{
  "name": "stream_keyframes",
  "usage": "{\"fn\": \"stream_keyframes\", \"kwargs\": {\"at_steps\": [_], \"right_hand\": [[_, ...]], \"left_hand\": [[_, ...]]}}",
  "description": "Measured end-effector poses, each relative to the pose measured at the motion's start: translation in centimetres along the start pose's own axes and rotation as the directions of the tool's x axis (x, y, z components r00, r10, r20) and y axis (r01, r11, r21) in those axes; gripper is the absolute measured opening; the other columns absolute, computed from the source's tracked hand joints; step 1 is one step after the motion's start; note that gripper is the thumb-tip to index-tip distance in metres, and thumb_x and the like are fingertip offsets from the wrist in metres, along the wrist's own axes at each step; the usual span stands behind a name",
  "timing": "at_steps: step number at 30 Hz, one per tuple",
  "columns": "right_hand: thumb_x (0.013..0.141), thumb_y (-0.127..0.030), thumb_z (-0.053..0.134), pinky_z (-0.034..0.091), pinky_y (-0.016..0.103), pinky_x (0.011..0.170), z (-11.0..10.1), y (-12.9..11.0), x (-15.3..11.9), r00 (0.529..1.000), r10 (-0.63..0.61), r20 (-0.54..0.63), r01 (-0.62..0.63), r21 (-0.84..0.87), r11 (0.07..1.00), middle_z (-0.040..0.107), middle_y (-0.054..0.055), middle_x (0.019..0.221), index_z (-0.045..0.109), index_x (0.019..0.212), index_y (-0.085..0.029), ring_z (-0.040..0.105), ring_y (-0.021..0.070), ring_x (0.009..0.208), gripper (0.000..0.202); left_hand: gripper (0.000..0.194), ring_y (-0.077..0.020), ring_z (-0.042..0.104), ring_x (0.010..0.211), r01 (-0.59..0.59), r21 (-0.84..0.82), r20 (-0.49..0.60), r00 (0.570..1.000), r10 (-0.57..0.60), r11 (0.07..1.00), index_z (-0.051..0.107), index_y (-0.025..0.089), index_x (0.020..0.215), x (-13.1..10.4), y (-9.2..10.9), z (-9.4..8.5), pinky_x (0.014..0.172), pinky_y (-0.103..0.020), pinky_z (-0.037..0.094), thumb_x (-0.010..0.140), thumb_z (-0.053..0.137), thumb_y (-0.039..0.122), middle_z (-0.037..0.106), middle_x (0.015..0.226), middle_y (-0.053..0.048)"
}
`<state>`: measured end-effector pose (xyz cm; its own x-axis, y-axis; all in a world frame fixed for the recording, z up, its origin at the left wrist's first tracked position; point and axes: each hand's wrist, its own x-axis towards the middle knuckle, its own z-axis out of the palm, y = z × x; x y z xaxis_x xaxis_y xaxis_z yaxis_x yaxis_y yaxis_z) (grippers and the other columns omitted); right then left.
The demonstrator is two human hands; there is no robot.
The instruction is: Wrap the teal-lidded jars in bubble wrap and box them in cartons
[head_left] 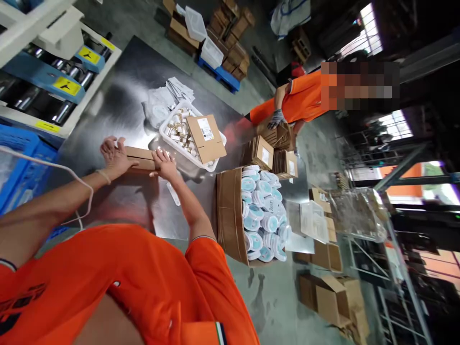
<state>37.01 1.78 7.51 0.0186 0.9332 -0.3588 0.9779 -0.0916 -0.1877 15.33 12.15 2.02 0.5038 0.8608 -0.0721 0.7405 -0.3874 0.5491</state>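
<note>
A small brown cardboard box [138,153] lies on the steel table [118,91], between my two hands. My left hand [115,157] grips its left end, the thumb along the near side. At the right end, my right hand [164,164] has its fingers over the top edge and its thumb on the near side. Just beyond my right hand stands a white plastic tray [166,136] of small white and gold fittings. A flat piece of cardboard with a white label [206,138] rests across that tray.
A large carton [230,211] of round white-and-blue packs stands at the table's right. Behind it are stacked flattened cartons [264,152] and a co-worker in orange [305,96] with a gloved hand. Plastic bags [158,106] lie behind the tray. A roller conveyor [53,81] borders the left side.
</note>
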Motion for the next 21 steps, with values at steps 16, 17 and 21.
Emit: {"fn": "stream_keyframes", "kwargs": {"at_steps": [16, 17, 21], "right_hand": [[0.11, -0.047, 0.078, 0.037, 0.072, 0.14, 2.9, -1.7, 6.9, 0.985, 0.037, -0.169, -0.047, -0.058, 0.997, 0.051, 0.041, 0.176, 0.052, 0.178, -0.002, 0.05, 0.0498, 0.168, 0.085], [0.111, -0.047, 0.076, 0.037, 0.072, 0.139, 2.6, -2.3, 8.6, 0.977, 0.073, -0.198, -0.084, -0.046, 0.995, 0.052, 0.041, 0.175, 0.052, 0.177, -0.001, 0.051, 0.0501, 0.167, 0.084], [0.113, -0.051, 0.072, 0.041, 0.073, 0.134, 0.1, -4.7, 16.6, 0.926, 0.224, -0.304, -0.219, 0.049, 0.974, 0.051, 0.046, 0.172, 0.052, 0.173, 0.004, 0.054, 0.0526, 0.161, 0.085]], "left_hand": [[0.1, -0.0508, 0.025, 0.18, -0.311, 0.233, 0.233, 0.938, 0.257, 0.922, 0.049, 0.006, 0.182, 6.4, -6.0, -2.5, 0.147, -0.069, 0.011, 0.1, 0.08, 0.053, 0.034, 0.188, -0.032], [0.103, -0.0516, 0.02, 0.181, -0.241, 0.246, 0.17, 0.964, 0.203, 0.939, 0.046, 0.005, 0.184, 7.0, -7.1, -3.0, 0.146, -0.072, 0.009, 0.101, 0.079, 0.056, 0.029, 0.19, -0.032], [0.107, -0.0556, 0.019, 0.18, 0.018, 0.221, 0.006, 1.0, -0.02, 0.975, 0.042, -0.002, 0.184, 6.2, -12.2, -2.9, 0.143, -0.078, 0.017, 0.106, 0.061, 0.068, 0.024, 0.188, -0.039]]}}
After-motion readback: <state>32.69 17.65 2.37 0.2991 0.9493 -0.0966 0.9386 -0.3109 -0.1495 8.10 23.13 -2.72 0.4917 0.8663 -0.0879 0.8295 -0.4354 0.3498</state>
